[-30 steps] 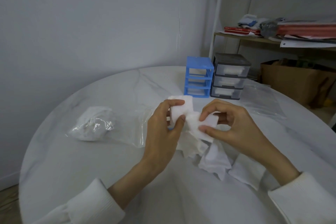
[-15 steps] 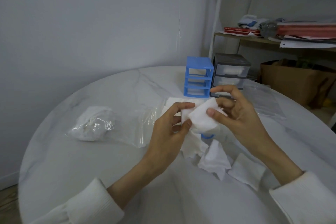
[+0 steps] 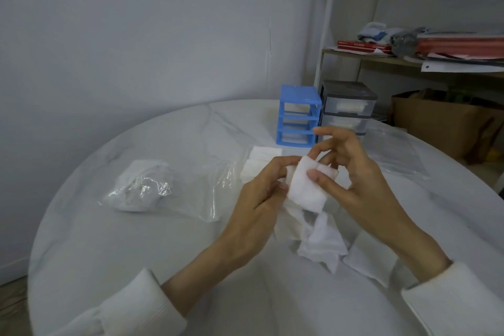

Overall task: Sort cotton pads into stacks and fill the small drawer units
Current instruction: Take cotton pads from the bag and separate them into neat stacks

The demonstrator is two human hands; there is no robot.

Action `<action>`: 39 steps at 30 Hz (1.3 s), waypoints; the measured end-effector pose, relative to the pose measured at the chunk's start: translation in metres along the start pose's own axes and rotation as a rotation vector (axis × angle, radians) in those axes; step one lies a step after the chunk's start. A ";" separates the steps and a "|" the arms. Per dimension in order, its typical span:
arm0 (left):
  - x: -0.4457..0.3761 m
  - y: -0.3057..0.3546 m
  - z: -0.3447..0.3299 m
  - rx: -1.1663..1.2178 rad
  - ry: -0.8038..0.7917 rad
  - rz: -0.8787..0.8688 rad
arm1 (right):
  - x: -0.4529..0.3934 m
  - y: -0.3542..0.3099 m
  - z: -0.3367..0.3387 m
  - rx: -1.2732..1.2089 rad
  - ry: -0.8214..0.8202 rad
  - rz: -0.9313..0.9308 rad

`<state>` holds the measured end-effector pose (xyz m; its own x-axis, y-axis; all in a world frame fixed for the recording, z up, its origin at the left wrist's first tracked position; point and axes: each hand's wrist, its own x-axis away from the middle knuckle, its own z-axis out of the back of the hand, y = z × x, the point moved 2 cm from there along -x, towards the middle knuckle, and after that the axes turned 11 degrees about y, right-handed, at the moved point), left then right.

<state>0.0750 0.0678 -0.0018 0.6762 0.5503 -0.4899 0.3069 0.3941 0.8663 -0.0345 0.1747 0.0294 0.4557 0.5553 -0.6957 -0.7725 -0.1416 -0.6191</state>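
Above table (image 3: 136,240), right hand (image 3: 351,185) has lifted pad (image 3: 305,188) higher.

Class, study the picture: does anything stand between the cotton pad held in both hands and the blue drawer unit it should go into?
Mostly clear. The cotton pad is held by the left hand and right hand. Only a stack of pads lies on the table just left of the path to the blue drawer unit.

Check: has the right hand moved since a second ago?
Yes. The right hand rose toward the grey drawer unit; its fingers now overlap the unit's bottom drawer.
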 end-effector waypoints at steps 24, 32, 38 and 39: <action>-0.002 0.003 0.006 0.167 0.165 0.055 | 0.001 0.006 -0.005 -0.080 -0.004 -0.133; -0.008 -0.002 0.010 0.050 0.264 -0.043 | 0.003 0.006 -0.010 -0.289 -0.066 -0.233; -0.006 0.001 0.008 0.074 0.240 0.004 | 0.003 0.006 -0.012 -0.235 -0.049 -0.220; -0.006 0.001 0.008 0.081 0.231 0.017 | 0.004 0.006 -0.012 -0.225 -0.041 -0.224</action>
<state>0.0764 0.0594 0.0026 0.5130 0.7138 -0.4768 0.3558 0.3286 0.8749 -0.0322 0.1659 0.0185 0.5818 0.6252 -0.5203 -0.5356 -0.1870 -0.8235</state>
